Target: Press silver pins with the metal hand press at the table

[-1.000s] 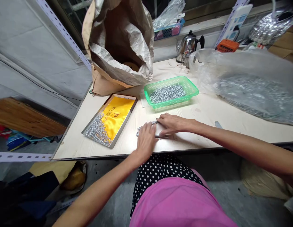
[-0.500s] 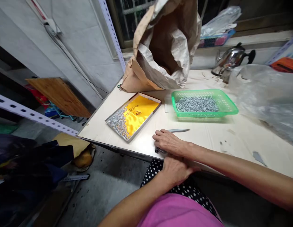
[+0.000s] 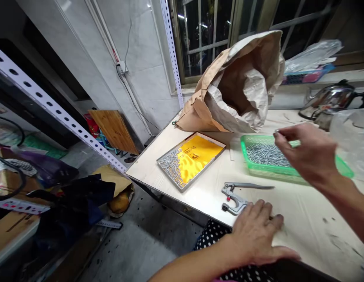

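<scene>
My left hand (image 3: 256, 231) lies palm down on the white table (image 3: 305, 219), its fingers curled over one handle of grey metal pliers (image 3: 237, 194) that lie open near the front edge. My right hand (image 3: 307, 154) is raised above the green plastic basket (image 3: 287, 170) of small metal pieces, with thumb and forefinger pinched together on something tiny I cannot make out. A shallow box with a yellow lining (image 3: 191, 159) holds more small metal pieces at its left end.
A big crumpled brown paper sack (image 3: 237, 90) stands open behind the box. A steel kettle (image 3: 328, 100) and a clear plastic bag (image 3: 350, 137) are at the right. A perforated shelf post (image 3: 53, 107) and floor clutter lie left of the table's edge.
The camera has swung left and up. My right hand has lifted off the pliers and risen over the green basket. My left hand has come up from my lap onto the pliers' handle.
</scene>
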`<action>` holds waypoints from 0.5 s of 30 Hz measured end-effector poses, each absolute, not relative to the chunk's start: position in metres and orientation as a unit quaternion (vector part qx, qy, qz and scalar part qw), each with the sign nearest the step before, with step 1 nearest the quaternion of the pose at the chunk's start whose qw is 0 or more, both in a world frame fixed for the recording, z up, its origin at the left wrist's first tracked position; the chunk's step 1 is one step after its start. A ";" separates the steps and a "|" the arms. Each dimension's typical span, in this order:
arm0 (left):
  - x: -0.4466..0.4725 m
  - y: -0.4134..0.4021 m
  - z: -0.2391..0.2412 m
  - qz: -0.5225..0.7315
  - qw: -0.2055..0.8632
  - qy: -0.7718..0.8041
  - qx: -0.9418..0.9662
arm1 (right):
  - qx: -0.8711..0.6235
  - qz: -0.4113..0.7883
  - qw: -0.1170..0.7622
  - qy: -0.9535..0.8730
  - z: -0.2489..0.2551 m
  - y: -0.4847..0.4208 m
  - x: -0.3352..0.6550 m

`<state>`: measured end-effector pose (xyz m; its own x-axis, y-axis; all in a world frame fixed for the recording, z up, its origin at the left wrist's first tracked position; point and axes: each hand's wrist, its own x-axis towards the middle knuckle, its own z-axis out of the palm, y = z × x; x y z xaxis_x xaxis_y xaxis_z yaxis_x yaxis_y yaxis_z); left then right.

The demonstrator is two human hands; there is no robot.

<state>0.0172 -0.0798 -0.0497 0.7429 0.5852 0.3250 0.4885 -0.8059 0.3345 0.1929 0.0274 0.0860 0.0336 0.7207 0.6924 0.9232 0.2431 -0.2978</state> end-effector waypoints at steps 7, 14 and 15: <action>-0.056 -0.019 -0.005 0.222 0.094 0.422 0.874 | -0.617 -0.117 0.273 -0.729 0.030 -0.020 0.217; -0.170 0.079 0.013 0.092 0.009 0.676 0.731 | -0.578 0.005 0.282 -0.766 -0.052 -0.089 0.147; -0.174 0.085 0.011 0.063 0.002 0.678 0.733 | -0.588 0.002 0.276 -0.760 -0.063 -0.090 0.142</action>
<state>-0.1736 0.0854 0.0110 0.0738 0.9932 0.0896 0.9928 -0.0817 0.0871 0.1424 -0.0904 -0.0626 -0.1554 0.8951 0.4179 0.8933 0.3080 -0.3274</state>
